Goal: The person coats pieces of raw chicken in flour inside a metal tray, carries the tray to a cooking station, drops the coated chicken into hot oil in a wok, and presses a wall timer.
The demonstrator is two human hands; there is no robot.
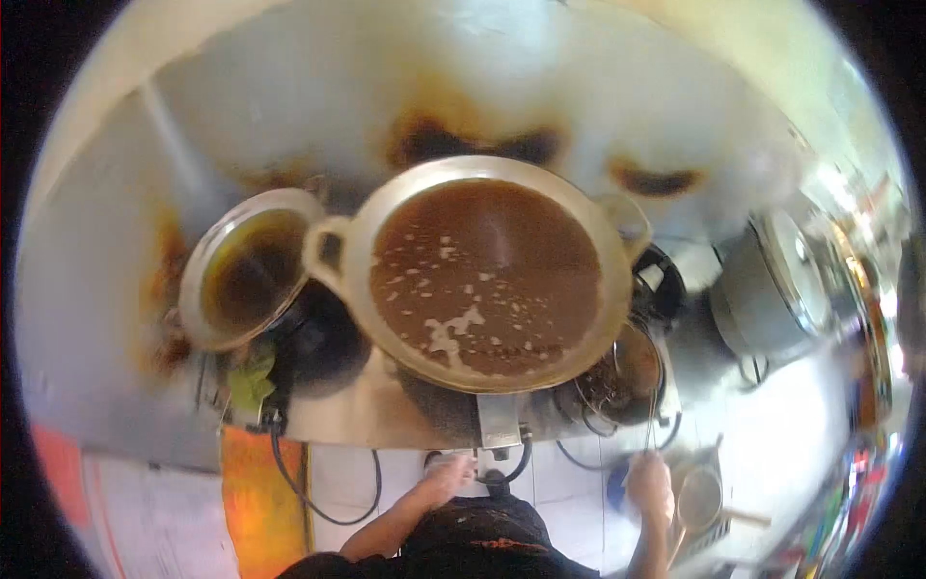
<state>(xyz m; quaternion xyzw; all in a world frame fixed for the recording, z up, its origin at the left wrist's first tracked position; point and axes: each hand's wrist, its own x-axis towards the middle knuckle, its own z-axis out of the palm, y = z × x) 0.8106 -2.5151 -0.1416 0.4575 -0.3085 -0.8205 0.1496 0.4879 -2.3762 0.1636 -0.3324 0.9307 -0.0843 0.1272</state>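
Long-handled strainer (639, 365): round bowl just beside the right side of the wok (349, 282), over the stovetop (318, 410); thin handle runs down toward the person. Mesh too blurred to resolve, so the name is provisional.

Right hand (651, 482): fingers curled closed around the lower end of the handle, no visible gap. Left hand (446, 482): in front of the stove, near a dark control knob (497, 480). Fingers partly bent; blur hides the tips, so cannot tell how far open they are, or whether they touch the knob or hold anything.

Wok: upright, two loop handles, wide pool of brown liquid (492, 261) with pale foam patches (451, 330) toward the near left. Left of it, a smaller pan (193, 297) of yellow-green liquid; below that, green leaves (253, 384). To the right, a lidded pot (757, 299).

Technique, judged from this view: a firm grip low on the handle should keep knuckles away from heat. Bowl best kept level and clear of the wok rim; a knock could slop liquid. Slow, small wrist turns suit so long a lever. Left forearm best kept low, sleeve away from the burners; hose (376, 482) worth keeping unsnagged.
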